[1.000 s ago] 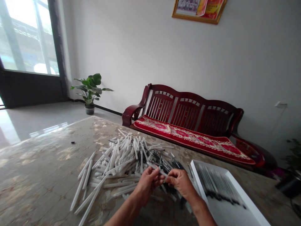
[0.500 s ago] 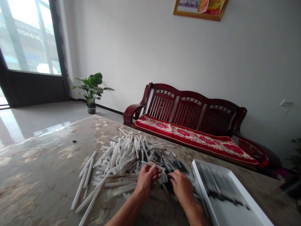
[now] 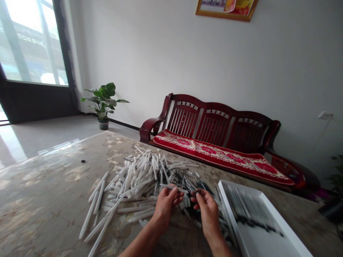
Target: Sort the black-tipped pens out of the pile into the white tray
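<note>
The left hand (image 3: pixel 166 204) has risen from the heap of white tubes (image 3: pixel 139 178), pinching one tube (image 3: pixel 174 188) whose dark end the right hand (image 3: pixel 209 210) now grips above the tabletop (image 3: pixel 40 192).

Left hand (image 3: pixel 165 206) pinched one white stick (image 3: pixel 173 187) across its fingertips, far end reaching right hand (image 3: pixel 208 213). Pile (image 3: pixel 140 180) of loose white sticks, some black-tipped, lay crisscrossed just ahead of and under both hands, with strays spread left of left hand. White tray (image 3: pixel 230 214), right of right hand, held sticks (image 3: pixel 249 208) in parallel rows, dark band across them.
</note>
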`<state>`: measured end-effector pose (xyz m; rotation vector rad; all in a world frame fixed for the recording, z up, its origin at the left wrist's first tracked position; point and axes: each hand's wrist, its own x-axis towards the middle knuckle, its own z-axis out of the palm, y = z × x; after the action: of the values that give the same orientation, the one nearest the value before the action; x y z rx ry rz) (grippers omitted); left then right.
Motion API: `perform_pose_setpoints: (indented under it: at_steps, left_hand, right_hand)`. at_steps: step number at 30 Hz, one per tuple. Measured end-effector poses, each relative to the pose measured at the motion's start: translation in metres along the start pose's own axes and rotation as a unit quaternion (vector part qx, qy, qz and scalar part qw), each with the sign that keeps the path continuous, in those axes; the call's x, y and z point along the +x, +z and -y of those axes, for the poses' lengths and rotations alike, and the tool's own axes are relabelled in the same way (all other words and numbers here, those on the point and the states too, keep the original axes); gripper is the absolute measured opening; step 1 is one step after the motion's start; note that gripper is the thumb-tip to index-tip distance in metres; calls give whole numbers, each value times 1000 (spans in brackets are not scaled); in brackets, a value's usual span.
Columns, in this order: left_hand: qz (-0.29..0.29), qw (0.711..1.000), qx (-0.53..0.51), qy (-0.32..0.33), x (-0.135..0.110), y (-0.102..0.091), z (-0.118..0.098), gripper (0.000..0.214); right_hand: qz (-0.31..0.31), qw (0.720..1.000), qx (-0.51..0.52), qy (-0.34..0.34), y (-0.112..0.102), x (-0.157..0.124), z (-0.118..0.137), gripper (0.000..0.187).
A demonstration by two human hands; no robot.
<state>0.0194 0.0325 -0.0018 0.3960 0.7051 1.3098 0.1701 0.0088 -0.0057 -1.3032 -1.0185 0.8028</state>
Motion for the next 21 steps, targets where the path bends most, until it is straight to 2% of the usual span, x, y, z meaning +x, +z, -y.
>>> perform_pose_setpoints:
  at_steps: [2,7,13,21]
  left_hand:
    - [3,1000,-3,-1,0,0,1,35]
    - [10,1000,-7,3,-1,0,0,34]
    - [11,1000,-6,4,-3,1,1,33]
    - [18,1000,-10,-1,-4,0,2,35]
  right_hand:
    - [-9,1000,25,9,4,-3,4,40]
    - [-39,999,12,-4,7,-6,5,39]
    - [-20,1000,13,10,9,-7,0,39]
    - [-36,999,28,22,12,-6,1,38]
